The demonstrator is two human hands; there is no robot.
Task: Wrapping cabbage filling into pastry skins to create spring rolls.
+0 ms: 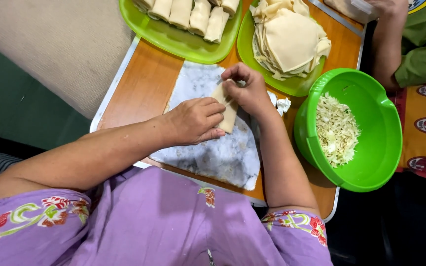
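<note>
Both hands worked a single pale wrapper roll [229,112] that lay on a white marbled board [218,152] in the middle of the wooden desk [139,88]. The left hand [195,120] was curled over the near side of the roll, fingers bent and pressing it down, while the right hand [246,88] pinched the far end between thumb and fingertips, closed on the dough edge. Above the board stood a green plate of finished rolls [188,15], with at least 5 lined side by side, and next to it a second green plate [297,86] carrying a loose stack of flat wrappers [289,39]. A green bowl [371,162] holding shredded pale filling [336,128] sat at the desk's right corner, partly overhanging the edge. A few small dough scraps [282,104] lay just beside the right wrist. Another person's arm [385,44] in a green sleeve rested at the far right. The thin wrapper looked likely to tear or spill filling if the pinch came too hard or the fold sat loose, and the right forearm, close to the bowl's rim, could nudge that overhanging bowl off the desk.
</note>
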